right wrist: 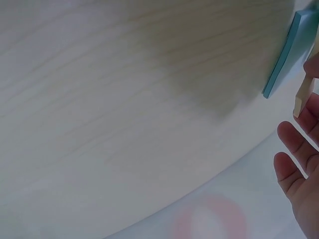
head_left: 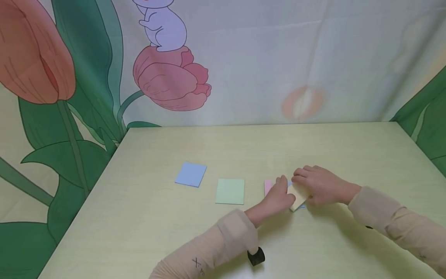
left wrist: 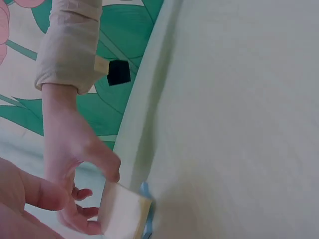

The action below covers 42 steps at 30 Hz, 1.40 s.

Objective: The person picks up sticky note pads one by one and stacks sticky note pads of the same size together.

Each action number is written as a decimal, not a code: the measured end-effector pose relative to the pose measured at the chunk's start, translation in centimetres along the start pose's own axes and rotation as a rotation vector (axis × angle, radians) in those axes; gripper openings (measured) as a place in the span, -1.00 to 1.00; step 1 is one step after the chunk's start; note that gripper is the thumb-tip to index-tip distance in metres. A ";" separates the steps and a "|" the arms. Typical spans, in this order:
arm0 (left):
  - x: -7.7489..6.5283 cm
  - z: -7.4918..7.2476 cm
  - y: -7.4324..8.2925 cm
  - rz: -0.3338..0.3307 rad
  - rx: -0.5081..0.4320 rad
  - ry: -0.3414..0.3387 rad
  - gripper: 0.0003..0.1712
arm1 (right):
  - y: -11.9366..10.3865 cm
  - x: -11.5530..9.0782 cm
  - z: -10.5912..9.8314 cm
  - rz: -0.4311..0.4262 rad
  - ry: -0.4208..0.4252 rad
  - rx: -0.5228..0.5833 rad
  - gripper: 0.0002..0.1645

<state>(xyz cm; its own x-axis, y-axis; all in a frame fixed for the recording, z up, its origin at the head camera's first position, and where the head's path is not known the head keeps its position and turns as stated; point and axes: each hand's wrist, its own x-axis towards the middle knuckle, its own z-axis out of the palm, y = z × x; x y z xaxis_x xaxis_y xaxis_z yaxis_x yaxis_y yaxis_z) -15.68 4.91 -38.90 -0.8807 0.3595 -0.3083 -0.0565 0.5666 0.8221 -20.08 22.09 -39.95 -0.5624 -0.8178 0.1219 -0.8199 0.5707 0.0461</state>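
Observation:
My right hand pinches a yellow sticky note pad between thumb and fingers, tilted above the table. The pad's thin edge shows in the right wrist view, where my right hand is cut off by the frame. My left hand is at the pad's left side, its fingers loosely bent; whether it touches the pad is unclear. Under the yellow pad lies a blue pad, mostly covered in the head view. A pink pad is partly hidden behind my left hand.
On the pale table, a green pad lies left of my hands, and another blue pad lies farther left. A printed cloth hangs behind the table's far edge. A black object sits at the left cuff.

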 end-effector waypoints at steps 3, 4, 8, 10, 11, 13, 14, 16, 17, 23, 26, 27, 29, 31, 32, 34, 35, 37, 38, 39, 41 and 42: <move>-0.1 0.5 -0.1 -0.024 -0.068 0.027 -0.18 | 0.0 0.1 0.1 -0.005 -0.015 -0.005 -0.42; -0.1 0.6 -0.2 -0.032 -0.079 0.035 -0.18 | 0.0 0.1 0.2 -0.006 -0.019 -0.007 -0.41; -0.2 0.9 -0.4 -0.045 -0.115 0.035 -0.16 | 0.0 0.2 0.5 -0.014 -0.013 -0.021 -0.41; -0.3 1.0 -0.5 -0.047 -0.130 0.024 -0.16 | 0.1 0.2 0.7 -0.021 -0.001 -0.031 -0.41; -0.4 1.1 -0.5 -0.046 -0.140 0.020 -0.15 | 0.1 0.2 0.7 -0.024 0.004 -0.035 -0.41; -0.4 1.1 -0.6 -0.044 -0.152 0.019 -0.15 | 0.1 0.3 0.8 -0.031 0.014 -0.042 -0.42; -0.5 1.2 -0.6 -0.043 -0.151 0.024 -0.16 | 0.0 0.3 0.8 -0.035 0.015 -0.044 -0.42; -0.5 1.3 -0.7 -0.033 -0.155 0.027 -0.18 | 0.0 0.4 0.8 -0.042 0.016 -0.048 -0.43; -0.5 1.3 -0.8 -0.029 -0.156 0.030 -0.19 | 0.0 0.5 0.9 -0.043 0.013 -0.051 -0.44; -0.3 1.5 -1.0 0.002 -0.136 0.059 -0.36 | 0.0 0.7 1.0 -0.058 0.015 -0.075 -0.44; -0.3 1.6 -1.0 -0.001 -0.141 0.069 -0.33 | 0.1 0.8 1.2 -0.068 0.011 -0.087 -0.43; -0.4 1.6 -1.0 -0.012 -0.142 0.069 -0.28 | 0.1 0.9 1.3 -0.071 0.011 -0.092 -0.43; -0.4 1.8 -0.9 -0.021 -0.144 0.073 -0.23 | 0.2 0.9 1.4 -0.077 0.011 -0.097 -0.42; -0.4 1.9 -0.9 -0.036 -0.148 0.071 -0.17 | 0.2 0.9 1.6 -0.080 0.015 -0.096 -0.41; -0.4 2.0 -0.9 -0.048 -0.153 0.069 -0.15 | 0.2 0.9 1.6 -0.080 0.015 -0.093 -0.40; -0.5 2.2 -1.0 -0.059 -0.154 0.069 -0.14 | 0.3 1.0 1.7 -0.079 0.010 -0.088 -0.39; -0.4 2.3 -1.0 -0.061 -0.155 0.071 -0.14 | 0.3 1.0 1.7 -0.077 0.006 -0.087 -0.39; -0.5 2.4 -1.1 -0.068 -0.157 0.068 -0.14 | 0.2 1.0 1.8 -0.072 -0.003 -0.083 -0.40; -0.5 2.4 -1.1 -0.067 -0.155 0.069 -0.14 | 0.3 1.0 1.8 -0.071 -0.007 -0.085 -0.40; -0.5 2.5 -1.1 -0.065 -0.152 0.069 -0.14 | 0.3 1.0 1.9 -0.068 -0.010 -0.084 -0.41; -0.5 2.5 -1.1 -0.062 -0.161 0.067 -0.14 | 0.3 1.0 1.9 -0.061 -0.013 -0.079 -0.41; -0.5 2.5 -1.2 -0.059 -0.163 0.067 -0.14 | 0.3 1.0 1.9 -0.055 -0.016 -0.072 -0.41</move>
<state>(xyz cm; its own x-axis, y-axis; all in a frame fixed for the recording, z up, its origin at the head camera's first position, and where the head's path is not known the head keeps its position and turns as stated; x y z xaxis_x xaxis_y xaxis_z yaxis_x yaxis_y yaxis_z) -13.97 5.91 -40.89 -0.9026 0.2764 -0.3301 -0.1794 0.4556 0.8719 -21.06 21.29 -41.66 -0.5192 -0.8487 0.1010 -0.8398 0.5285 0.1238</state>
